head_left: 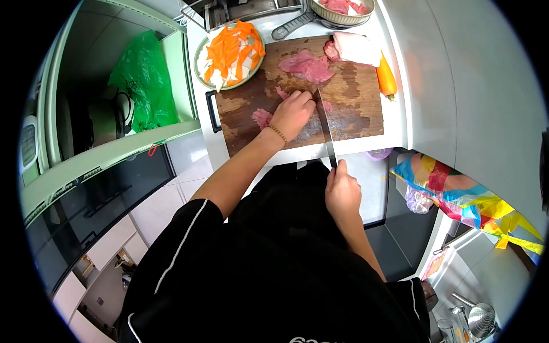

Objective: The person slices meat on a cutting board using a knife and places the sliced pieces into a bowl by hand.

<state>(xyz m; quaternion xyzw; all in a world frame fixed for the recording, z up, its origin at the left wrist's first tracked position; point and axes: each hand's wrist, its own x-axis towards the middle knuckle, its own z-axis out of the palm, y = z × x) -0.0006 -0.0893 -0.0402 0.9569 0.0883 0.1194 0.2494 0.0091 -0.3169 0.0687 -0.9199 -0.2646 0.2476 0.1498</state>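
On the wooden cutting board point(357, 117), my left hand point(293, 115) has its fingers curled down over pink meat that it mostly hides. My right hand point(343, 191) grips the handle of a knife point(327, 134), whose blade stands close beside the left fingertips. Small meat pieces point(262, 118) lie left of my left hand, and thin slices of raw meat point(309, 66) rest farther back. At the board's back right corner is a larger chunk of meat with a pale skin side point(355, 48).
A plate of sliced carrot and white pieces point(233, 56) is at the board's back left. An orange carrot point(386, 77) lies at the right. Behind are a bowl of meat point(346, 8) and a dark handle point(294, 26). A green bag point(146, 80) is at the left.
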